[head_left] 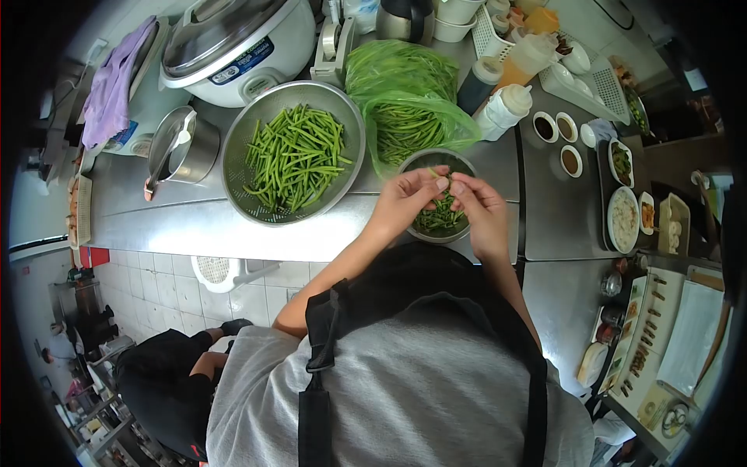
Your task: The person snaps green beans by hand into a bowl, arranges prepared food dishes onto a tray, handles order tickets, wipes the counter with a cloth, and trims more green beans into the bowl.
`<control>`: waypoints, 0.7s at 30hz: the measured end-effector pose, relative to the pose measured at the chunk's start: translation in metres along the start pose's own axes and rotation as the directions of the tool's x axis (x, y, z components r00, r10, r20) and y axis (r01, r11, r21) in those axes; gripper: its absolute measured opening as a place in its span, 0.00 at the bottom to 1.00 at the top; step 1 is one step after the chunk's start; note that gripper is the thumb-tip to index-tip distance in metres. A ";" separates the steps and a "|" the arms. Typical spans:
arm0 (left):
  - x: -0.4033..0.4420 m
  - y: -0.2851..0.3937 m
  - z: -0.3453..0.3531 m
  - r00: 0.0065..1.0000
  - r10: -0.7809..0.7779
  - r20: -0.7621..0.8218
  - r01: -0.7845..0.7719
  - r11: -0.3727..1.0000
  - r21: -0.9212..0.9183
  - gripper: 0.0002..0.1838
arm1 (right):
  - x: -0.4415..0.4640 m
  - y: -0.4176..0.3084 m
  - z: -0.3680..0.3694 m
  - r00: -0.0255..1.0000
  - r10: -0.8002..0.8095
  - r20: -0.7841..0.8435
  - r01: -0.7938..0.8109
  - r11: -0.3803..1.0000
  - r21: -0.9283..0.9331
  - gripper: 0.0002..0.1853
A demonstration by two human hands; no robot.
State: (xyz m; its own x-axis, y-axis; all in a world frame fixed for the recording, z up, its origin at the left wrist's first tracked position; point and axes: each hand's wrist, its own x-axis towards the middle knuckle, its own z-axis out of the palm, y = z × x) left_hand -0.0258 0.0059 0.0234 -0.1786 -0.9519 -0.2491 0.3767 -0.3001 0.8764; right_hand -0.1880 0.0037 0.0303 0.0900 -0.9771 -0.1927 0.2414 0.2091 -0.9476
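My left hand (408,201) and my right hand (482,208) meet over a small metal bowl (464,161). Both are closed in a pinch, fingertips nearly touching. A green bean (433,172) seems to be held between them, mostly hidden by the fingers. Short green bean pieces (440,219) lie in the bowl below. To the left, a large perforated metal colander (354,124) holds a heap of trimmed green beans (299,156). Just behind the bowl sits an open green plastic bag (401,68) full of long beans.
A rice cooker (241,54) and a metal pot (204,152) stand at the left. Squeeze bottles (506,109) are right of the bag. Sauce dishes (570,161) and a tray with a rice bowl (623,220) lie farther right. Another person (167,393) is low on my left.
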 end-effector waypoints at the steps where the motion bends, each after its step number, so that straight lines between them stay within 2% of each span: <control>1: 0.000 -0.003 0.004 0.999 -0.032 -0.013 0.031 0.998 -0.058 0.17 | -0.001 0.005 0.002 1.000 0.002 0.016 -0.002 1.000 0.014 0.11; 2: 0.001 -0.005 0.005 0.998 -0.064 -0.025 0.061 0.991 -0.116 0.16 | -0.001 0.008 0.003 0.999 0.003 0.033 -0.004 1.000 0.029 0.11; 5: 0.005 -0.013 -0.004 0.998 -0.030 -0.056 0.026 0.997 -0.069 0.17 | 0.001 0.011 -0.002 1.000 -0.021 0.022 0.022 0.999 -0.037 0.10; 7: 0.007 -0.015 -0.015 0.995 0.101 0.023 -0.103 0.927 0.361 0.15 | 0.003 0.010 -0.008 0.974 -0.225 -0.035 0.204 0.932 -0.300 0.10; 8: 0.009 -0.015 -0.020 0.985 0.152 0.081 -0.171 0.818 0.550 0.14 | 0.005 0.009 -0.011 0.944 -0.327 -0.041 0.279 0.860 -0.427 0.09; 9: 0.013 -0.011 -0.021 0.951 0.302 0.070 -0.256 0.639 0.725 0.13 | 0.005 0.006 -0.015 0.944 -0.323 -0.060 0.265 0.857 -0.442 0.09; 11: 0.026 -0.002 -0.024 0.812 0.565 0.146 -0.286 0.167 0.943 0.13 | 0.005 0.001 -0.023 0.945 -0.314 -0.097 0.234 0.850 -0.472 0.08; 14: 0.071 0.025 -0.038 0.809 0.545 0.220 -0.300 0.061 0.952 0.10 | 0.006 -0.003 -0.025 0.944 -0.321 -0.075 0.246 0.837 -0.488 0.07; 16: 0.109 0.020 -0.051 0.949 0.230 0.216 -0.185 -0.149 0.971 0.09 | 0.005 -0.006 -0.021 0.957 -0.287 -0.034 0.231 0.832 -0.504 0.08; 17: 0.122 0.011 -0.054 0.982 0.068 0.174 -0.151 -0.264 0.953 0.08 | 0.004 -0.008 -0.018 0.962 -0.272 -0.014 0.227 0.829 -0.512 0.08; 20: 0.144 -0.010 -0.052 0.970 0.129 0.208 -0.162 -0.303 0.939 0.06 | 0.003 -0.007 -0.017 0.947 -0.317 0.061 0.296 0.777 -0.555 0.08; 21: 0.147 -0.012 -0.052 0.969 0.100 0.224 -0.181 -0.328 0.927 0.05 | 0.003 -0.007 -0.017 0.946 -0.319 0.057 0.295 0.774 -0.560 0.08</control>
State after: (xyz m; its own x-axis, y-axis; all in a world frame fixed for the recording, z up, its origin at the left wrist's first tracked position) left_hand -0.0090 -0.1339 -0.0450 -0.3392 -0.9387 -0.0613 -0.9341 0.3284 0.1400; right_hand -0.2057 -0.0016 0.0322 0.0636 -0.9889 0.1345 -0.3275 -0.1480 -0.9332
